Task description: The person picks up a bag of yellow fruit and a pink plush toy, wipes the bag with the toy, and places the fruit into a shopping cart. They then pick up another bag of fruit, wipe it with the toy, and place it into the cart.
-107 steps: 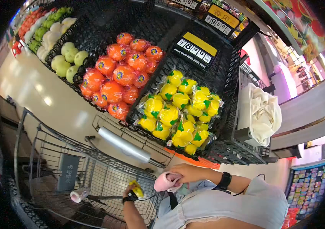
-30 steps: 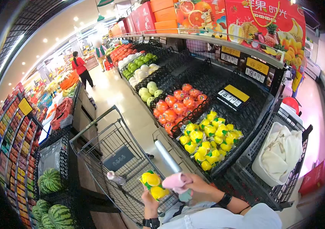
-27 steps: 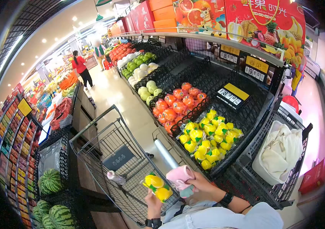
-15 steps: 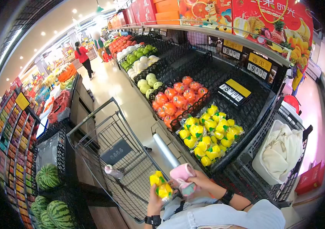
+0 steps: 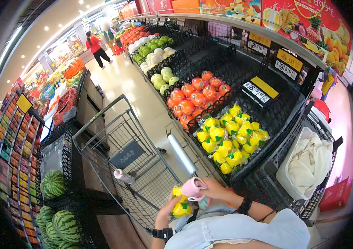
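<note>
My left hand [image 5: 168, 209] is wrapped round yellow-wrapped fruits [image 5: 180, 208] with green leaf prints, low in the middle of the view. Close beside it, my right hand [image 5: 217, 189] grips a soft pink cloth piece [image 5: 193, 189] with a hollow end; its exact kind I cannot tell. The pink cloth overlaps the upper part of the fruits. Beyond my hands stands a shopping cart [image 5: 128, 154], in which lies a small pink-and-white item [image 5: 123, 176]. To the right, more yellow-wrapped fruits [image 5: 230, 139] are heaped on the black display shelf [image 5: 243, 66].
Red-orange wrapped fruits [image 5: 197, 97] and green melons [image 5: 164, 78] fill bins farther along. A roll of plastic bags [image 5: 182, 154] hangs by the shelf edge. At right is a white tub [image 5: 301, 166] with cloth; at left, watermelons [image 5: 65, 226]. A person [image 5: 96, 49] walks the aisle.
My hands have come closer together. The pink cloth has moved left, now overlapping the yellow-wrapped fruits, which have shifted slightly right. The view has tilted a little, and the person in the aisle has stepped.
</note>
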`<act>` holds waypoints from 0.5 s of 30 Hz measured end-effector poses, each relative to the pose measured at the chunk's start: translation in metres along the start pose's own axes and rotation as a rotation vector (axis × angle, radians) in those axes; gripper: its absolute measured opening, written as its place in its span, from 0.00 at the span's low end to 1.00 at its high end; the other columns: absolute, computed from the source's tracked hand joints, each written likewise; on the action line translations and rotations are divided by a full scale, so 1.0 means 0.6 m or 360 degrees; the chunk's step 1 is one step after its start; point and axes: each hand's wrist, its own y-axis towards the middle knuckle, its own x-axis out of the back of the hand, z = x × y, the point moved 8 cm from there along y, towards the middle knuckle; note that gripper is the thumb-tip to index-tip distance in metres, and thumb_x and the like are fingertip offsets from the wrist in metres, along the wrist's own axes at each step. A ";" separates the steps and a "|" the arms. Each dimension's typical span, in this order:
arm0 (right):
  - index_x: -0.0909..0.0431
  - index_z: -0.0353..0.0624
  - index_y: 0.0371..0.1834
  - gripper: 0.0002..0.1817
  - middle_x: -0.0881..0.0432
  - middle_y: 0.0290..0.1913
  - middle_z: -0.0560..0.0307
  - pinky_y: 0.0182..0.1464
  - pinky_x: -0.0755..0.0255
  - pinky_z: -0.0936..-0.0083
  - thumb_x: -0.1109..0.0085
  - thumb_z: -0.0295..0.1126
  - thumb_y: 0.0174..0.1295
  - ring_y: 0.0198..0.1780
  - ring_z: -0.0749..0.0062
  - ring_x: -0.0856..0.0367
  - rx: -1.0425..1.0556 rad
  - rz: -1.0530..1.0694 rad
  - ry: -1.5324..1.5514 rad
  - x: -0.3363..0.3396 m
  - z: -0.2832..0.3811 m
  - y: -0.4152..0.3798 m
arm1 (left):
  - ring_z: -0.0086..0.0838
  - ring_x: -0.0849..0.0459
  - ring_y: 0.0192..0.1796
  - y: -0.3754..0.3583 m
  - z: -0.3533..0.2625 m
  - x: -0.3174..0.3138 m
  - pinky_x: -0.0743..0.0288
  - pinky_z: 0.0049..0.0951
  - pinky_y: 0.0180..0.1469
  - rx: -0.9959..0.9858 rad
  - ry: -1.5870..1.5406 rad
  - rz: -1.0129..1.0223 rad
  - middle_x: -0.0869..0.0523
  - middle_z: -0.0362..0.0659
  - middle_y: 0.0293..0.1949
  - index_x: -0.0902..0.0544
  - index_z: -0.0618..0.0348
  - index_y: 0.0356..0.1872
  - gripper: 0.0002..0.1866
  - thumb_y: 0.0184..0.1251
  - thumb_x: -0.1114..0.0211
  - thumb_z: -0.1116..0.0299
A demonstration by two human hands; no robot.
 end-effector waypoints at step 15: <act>0.25 0.45 0.37 0.17 0.28 0.34 0.57 0.41 0.34 0.68 0.38 0.35 0.40 0.41 0.60 0.28 0.0761 0.0004 -0.0713 -0.027 0.168 0.044 | 0.31 0.28 0.55 0.003 -0.077 -0.027 0.29 0.28 0.51 -0.0175 0.0011 -0.0248 0.30 0.46 0.55 0.43 0.56 0.62 0.34 0.66 0.71 0.40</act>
